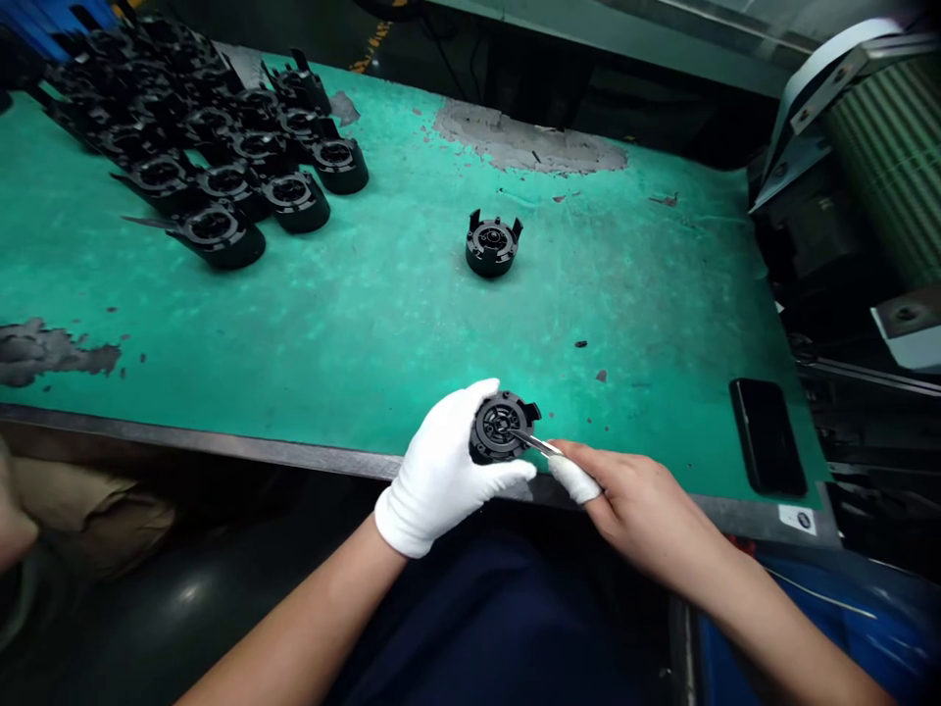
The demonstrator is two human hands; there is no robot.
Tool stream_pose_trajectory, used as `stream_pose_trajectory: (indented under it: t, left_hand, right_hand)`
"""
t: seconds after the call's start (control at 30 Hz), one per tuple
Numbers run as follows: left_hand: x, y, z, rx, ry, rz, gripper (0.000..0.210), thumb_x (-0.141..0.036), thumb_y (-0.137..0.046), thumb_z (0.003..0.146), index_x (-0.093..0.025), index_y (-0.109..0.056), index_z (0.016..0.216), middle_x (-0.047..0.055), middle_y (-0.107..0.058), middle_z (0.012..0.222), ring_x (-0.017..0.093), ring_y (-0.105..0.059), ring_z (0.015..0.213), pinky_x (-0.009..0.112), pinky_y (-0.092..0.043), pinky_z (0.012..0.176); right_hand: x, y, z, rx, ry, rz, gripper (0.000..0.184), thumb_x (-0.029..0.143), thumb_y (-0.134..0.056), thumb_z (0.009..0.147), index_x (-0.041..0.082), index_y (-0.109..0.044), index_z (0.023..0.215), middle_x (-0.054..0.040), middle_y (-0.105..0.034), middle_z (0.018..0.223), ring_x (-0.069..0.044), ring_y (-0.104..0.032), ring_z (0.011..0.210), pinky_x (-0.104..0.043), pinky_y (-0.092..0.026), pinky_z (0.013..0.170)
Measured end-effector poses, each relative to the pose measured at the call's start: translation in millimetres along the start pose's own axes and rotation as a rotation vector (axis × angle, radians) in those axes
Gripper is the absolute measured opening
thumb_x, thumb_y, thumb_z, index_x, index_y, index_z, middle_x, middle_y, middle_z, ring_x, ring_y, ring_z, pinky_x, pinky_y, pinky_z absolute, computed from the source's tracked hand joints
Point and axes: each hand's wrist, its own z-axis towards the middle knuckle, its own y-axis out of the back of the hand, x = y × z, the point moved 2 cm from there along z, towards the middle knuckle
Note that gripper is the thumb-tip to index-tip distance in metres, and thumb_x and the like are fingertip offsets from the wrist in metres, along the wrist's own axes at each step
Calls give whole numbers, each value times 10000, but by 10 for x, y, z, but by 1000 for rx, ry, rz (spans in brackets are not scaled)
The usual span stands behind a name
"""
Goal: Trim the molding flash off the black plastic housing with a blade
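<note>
Head view: green worktop [382, 314]
Left hand [441, 476]: gloved grip clamped on round black part [498, 428]
Right hand [632, 500]: grip pinches small blade [540, 445], tip touching part

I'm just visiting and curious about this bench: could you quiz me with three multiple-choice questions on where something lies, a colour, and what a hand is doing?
1. Where does the phone lie?
A. right side of the table
B. among the stacked parts
C. on the lap

2. What colour is the table surface?
A. red
B. green
C. white

3. What is the left hand doing?
A. lying flat and empty
B. gripping a black round part
C. holding the phone

Answers: 1 A, it sits near the right edge. 2 B, a worn green mat. 3 B, gloved fingers wrap the part.
</note>
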Motion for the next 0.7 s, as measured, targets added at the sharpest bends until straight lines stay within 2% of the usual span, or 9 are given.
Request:
stream_pose_trajectory:
  t: [0.17,0.33,0.5,0.6,0.7]
  left_hand:
    - [-4,0,3,-8,-34,-4,901,-587,-818,715,-192,-415,1417,104,-550,1389,275,-522,1303,435,-424,1137]
    - [10,1,0,-10,-24,-4,911,-636,-779,732,-203,-396,1436,104,-529,1414,276,-512,1316,431,-425,1137]
    - [-33,-32,8,-38,-23,-42,827,-587,-800,737,-210,-433,1375,109,-567,1343,293,-545,1268,459,-441,1114]
    - [-81,-53,31,-36,1,-108,740,-522,-821,736,-212,-468,1307,100,-586,1277,281,-572,1212,447,-462,1084]
    - [-125,-56,58,-25,15,-129,660,-424,-846,719,-226,-501,1246,76,-605,1213,264,-594,1150,430,-477,1051]
  right_hand:
    - [39,-78,-21,-52,4,-56,452,211,-416,956,242,-580,1377,-48,-664,1301,-279,-688,1088,-479,-571,935]
    - [146,-277,-104,45,0,55,464,176,-425,941,215,-575,1379,-75,-699,1230,-279,-696,1053,-468,-566,937]
    - [79,-140,-78,-134,-33,216,352,312,-449,1015,332,-595,1334,16,-650,1317,-181,-624,1181,-316,-508,1000]
    - [-1,-89,3,-163,-34,132,343,380,-415,1038,333,-617,1311,4,-683,1213,-181,-630,1082,-327,-494,945]
    - [-54,-115,59,-180,-9,-16,354,377,-416,1039,305,-621,1319,-23,-693,1021,-192,-611,921,-340,-476,817]
